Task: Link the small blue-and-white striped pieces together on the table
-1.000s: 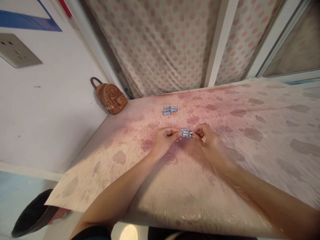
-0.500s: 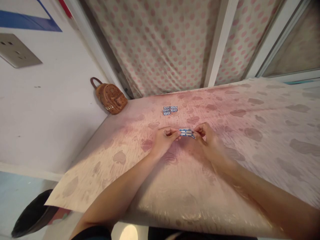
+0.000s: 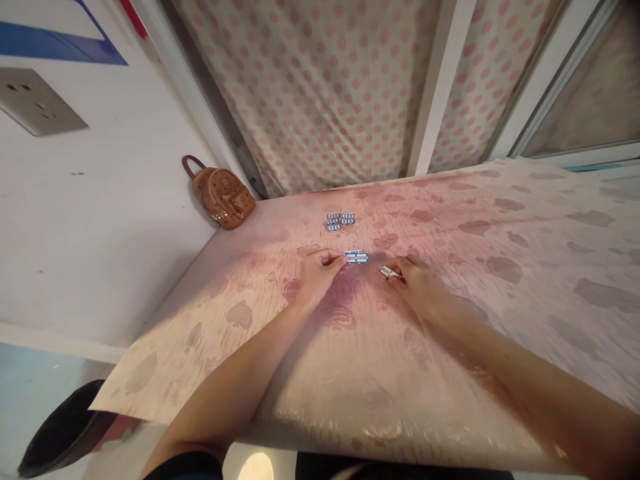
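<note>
My left hand (image 3: 323, 267) pinches the left end of a small flat blue piece with white rectangles (image 3: 357, 257), which looks like a label sheet. Over to the right, my right hand (image 3: 413, 280) has its fingers closed on a smaller white-and-blue piece (image 3: 389, 271) of similar look, tilted and partly hidden by the fingers. A gap separates the two pieces. Farther back on the table, several more blue-and-white pieces (image 3: 334, 226) lie grouped together, some overlapping. Exactly what these pieces are is too small to tell.
A patterned pinkish cloth (image 3: 240, 315) covers the table. At the back left, a brown mini backpack (image 3: 225, 198) leans by the white wall. Dotted curtains (image 3: 340, 87) hang behind the far edge. A black rounded object (image 3: 65, 427) is below the table at left.
My hands were both on the blue-and-white sheets held together. They are now apart, each with its own piece; the left has shifted slightly left, and the right has turned lower.
</note>
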A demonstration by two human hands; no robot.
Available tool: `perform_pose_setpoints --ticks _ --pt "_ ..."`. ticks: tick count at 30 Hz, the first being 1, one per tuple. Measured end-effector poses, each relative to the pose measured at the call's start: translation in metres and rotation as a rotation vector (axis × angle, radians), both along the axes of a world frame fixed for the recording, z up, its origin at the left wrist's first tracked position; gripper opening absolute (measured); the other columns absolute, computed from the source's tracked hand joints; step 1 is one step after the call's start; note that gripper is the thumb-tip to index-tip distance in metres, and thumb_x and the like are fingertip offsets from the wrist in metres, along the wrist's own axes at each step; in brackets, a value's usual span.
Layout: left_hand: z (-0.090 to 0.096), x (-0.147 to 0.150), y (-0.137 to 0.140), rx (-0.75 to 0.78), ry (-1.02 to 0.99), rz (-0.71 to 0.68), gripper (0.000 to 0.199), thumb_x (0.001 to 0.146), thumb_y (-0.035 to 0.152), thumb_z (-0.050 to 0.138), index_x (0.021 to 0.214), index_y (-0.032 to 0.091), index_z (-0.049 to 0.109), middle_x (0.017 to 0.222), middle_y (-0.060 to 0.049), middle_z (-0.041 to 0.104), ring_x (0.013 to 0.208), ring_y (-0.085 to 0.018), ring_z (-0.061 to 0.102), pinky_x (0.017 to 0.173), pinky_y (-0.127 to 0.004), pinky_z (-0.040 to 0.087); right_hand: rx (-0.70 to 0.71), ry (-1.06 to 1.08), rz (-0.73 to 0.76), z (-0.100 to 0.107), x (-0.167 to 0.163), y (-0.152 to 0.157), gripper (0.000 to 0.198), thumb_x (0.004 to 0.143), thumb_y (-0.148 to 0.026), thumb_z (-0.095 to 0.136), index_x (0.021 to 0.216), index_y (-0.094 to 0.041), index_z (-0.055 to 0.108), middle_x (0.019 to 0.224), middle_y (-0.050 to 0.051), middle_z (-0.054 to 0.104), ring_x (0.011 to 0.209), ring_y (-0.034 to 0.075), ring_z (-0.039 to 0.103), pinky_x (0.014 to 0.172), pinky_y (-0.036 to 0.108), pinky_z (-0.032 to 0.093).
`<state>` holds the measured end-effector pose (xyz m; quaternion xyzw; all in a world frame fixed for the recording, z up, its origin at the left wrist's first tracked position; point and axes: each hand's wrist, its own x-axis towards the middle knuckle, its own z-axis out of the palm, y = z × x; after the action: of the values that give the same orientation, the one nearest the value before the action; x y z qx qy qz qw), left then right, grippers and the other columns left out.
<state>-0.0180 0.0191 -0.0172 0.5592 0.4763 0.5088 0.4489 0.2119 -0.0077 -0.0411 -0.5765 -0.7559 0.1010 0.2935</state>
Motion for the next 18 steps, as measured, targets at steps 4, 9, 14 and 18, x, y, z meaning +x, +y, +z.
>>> perform_pose_setpoints --ticks 4,9,14,18 --pt "-0.001 0.001 -0.001 0.006 0.025 -0.004 0.014 0.08 0.029 0.074 0.079 0.015 0.076 0.074 -0.005 0.074 0.065 -0.014 0.066 0.063 -0.024 0.049 0.041 0.147 0.008 0.013 -0.006 -0.009 0.016 0.09 -0.016 0.046 0.089 -0.022 0.061 0.088 0.008 0.068 0.078 0.026 0.064 0.07 0.037 0.047" --pt "0.0 0.004 -0.005 0.001 0.024 -0.032 0.015 0.079 0.029 0.076 0.08 0.014 0.076 0.073 -0.005 0.074 0.065 -0.014 0.066 0.062 -0.023 0.048 0.049 0.344 0.002 0.036 -0.016 -0.024 0.017 0.094 -0.029 0.046 0.085 -0.024 0.06 0.075 0.002 0.066 0.066 0.021 0.06 0.06 0.031 0.041" --pt "0.005 0.012 -0.014 -0.01 0.027 -0.112 0.017 0.08 0.032 0.076 0.079 0.015 0.076 0.073 -0.005 0.074 0.064 -0.014 0.066 0.061 -0.024 0.048 0.023 0.417 0.002 0.035 -0.021 -0.028 0.016 0.094 -0.034 0.05 0.082 -0.024 0.054 0.064 -0.002 0.06 0.056 0.018 0.056 0.056 0.03 0.038" --pt "0.006 0.018 -0.02 -0.026 -0.009 -0.152 0.016 0.08 0.032 0.077 0.08 0.016 0.077 0.073 -0.005 0.073 0.065 -0.014 0.066 0.063 -0.025 0.05 0.006 0.425 0.002 0.029 -0.021 -0.026 0.014 0.095 -0.034 0.05 0.086 -0.024 0.054 0.062 -0.002 0.061 0.056 0.018 0.057 0.057 0.03 0.037"
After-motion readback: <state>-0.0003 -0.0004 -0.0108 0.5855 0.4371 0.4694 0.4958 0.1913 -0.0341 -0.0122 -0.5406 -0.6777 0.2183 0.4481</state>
